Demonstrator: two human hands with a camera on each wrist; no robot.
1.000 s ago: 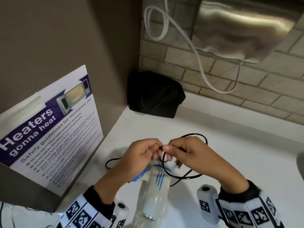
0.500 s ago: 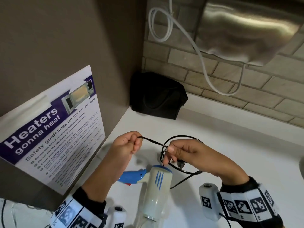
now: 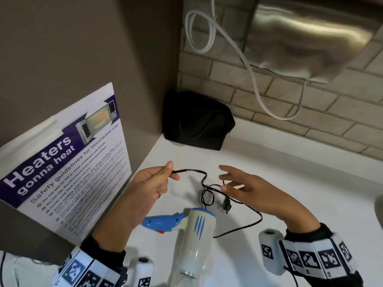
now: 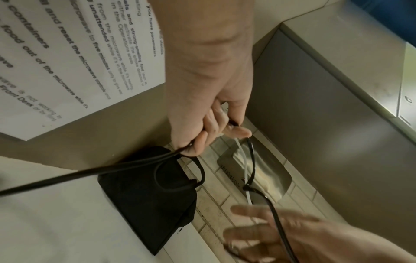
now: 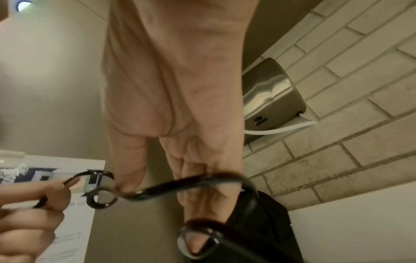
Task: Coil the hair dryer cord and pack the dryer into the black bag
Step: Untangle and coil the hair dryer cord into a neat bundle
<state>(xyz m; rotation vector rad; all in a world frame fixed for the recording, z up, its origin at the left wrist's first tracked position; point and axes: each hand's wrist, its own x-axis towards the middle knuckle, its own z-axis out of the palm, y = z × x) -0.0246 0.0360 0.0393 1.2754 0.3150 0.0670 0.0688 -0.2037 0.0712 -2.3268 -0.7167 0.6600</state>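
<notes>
Hair dryer (image 3: 195, 235) lies flat on the white counter (image 3: 290, 183), blue handle pointing toward the microwave poster (image 3: 68, 162). Black cord (image 3: 204, 183) runs up from the dryer in loose kinks and one small loop, not yet gathered; plug (image 3: 227, 204) rests on the counter just beyond the dryer's body. Left hand (image 3: 151, 183), above and poster-side of the dryer, pinches the cord between thumb and curled fingers, a strand trailing out below the fist. Right hand (image 3: 246, 187), on the dryer's other side, fingers spread and nearly straight; cord drapes across them, no closed grasp. Black bag (image 3: 196, 121) sits well beyond the dryer, in the corner against the brick wall (image 3: 310, 104).
</notes>
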